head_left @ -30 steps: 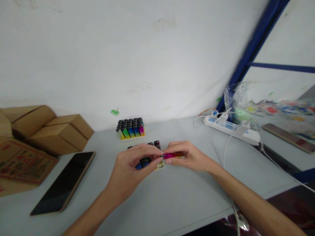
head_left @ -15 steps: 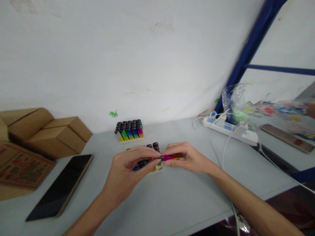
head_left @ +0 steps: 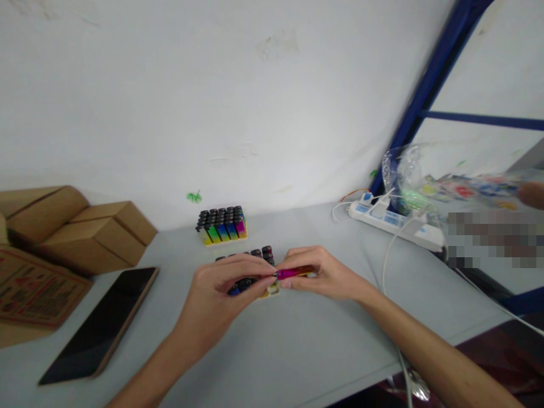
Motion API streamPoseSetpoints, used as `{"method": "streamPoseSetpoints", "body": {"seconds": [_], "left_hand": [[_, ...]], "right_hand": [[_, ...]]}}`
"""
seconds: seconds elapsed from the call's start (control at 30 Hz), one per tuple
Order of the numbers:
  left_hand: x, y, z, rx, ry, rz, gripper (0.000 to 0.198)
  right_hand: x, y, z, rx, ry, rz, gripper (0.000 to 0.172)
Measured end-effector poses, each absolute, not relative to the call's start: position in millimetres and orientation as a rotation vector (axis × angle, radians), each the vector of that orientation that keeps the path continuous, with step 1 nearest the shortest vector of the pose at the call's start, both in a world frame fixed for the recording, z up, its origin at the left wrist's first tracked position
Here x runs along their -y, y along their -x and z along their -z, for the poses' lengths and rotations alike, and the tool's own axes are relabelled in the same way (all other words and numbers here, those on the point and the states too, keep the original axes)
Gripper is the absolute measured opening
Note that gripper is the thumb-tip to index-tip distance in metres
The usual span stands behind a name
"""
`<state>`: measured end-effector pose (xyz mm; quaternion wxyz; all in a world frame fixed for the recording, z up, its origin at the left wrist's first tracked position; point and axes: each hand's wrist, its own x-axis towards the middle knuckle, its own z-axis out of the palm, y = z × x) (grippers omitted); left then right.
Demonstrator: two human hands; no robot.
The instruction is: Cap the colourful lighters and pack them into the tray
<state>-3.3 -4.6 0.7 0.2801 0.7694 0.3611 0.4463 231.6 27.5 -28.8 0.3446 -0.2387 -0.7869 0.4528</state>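
Observation:
Both my hands meet over the grey table [head_left: 297, 345] on one pink lighter [head_left: 294, 273] held level. My right hand [head_left: 323, 276] grips its body with closed fingers. My left hand [head_left: 221, 300] pinches its black head end. Under my hands sits a tray of lighters [head_left: 259, 256] with black tops, partly hidden by my fingers. A second full block of coloured lighters [head_left: 221, 224] stands farther back near the wall.
A dark phone [head_left: 102, 323] lies at the left, beside cardboard boxes [head_left: 80, 229] and a printed carton [head_left: 29, 294]. A white power strip [head_left: 393, 222] with cables sits at the right, next to a clear plastic bag [head_left: 408, 178] and a blue frame post [head_left: 425, 85].
My hands and the lighter stay almost where they were. The view has drifted slightly, so the phone and boxes appear a little farther left.

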Motion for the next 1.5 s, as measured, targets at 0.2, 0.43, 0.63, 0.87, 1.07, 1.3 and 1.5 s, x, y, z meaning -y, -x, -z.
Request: {"method": "streamPoseSetpoints", "body": {"seconds": [0.2, 0.43, 0.63, 0.87, 1.07, 1.3, 1.5], "left_hand": [[1.5, 3.6, -3.0, -0.977, -2.103, -1.205, 0.014], [1.4, 3.2, -0.7, -0.973, -2.029, -1.202, 0.014], [1.2, 3.4, 0.8, -0.994, -2.042, -1.203, 0.013], [2.6, 4.1, -2.8, -1.043, -2.129, -1.175, 0.010], [5.1, -0.4, -5.3, -1.019, -2.208, -1.221, 0.014], [6.1, 0.4, -1.1, -1.048, -2.138, -1.195, 0.011], [4.9, 1.5, -3.1, -1.016, -2.159, -1.179, 0.014]], "right_hand": [[-28.6, -231.7, 29.5, 2.052, 0.613, -1.164, 0.027], [-28.4, -231.0, 30.9, 2.063, 0.601, -1.143, 0.027], [-27.8, -229.8, 29.1, 2.051, 0.615, -1.149, 0.028], [-27.3, -229.1, 28.6, 2.024, 0.615, -1.200, 0.029], [-26.7, -228.7, 29.7, 2.018, 0.636, -1.207, 0.029], [-28.1, -229.4, 30.4, 2.033, 0.630, -1.171, 0.030], [-28.1, -230.1, 29.7, 2.054, 0.651, -1.136, 0.031]]}}
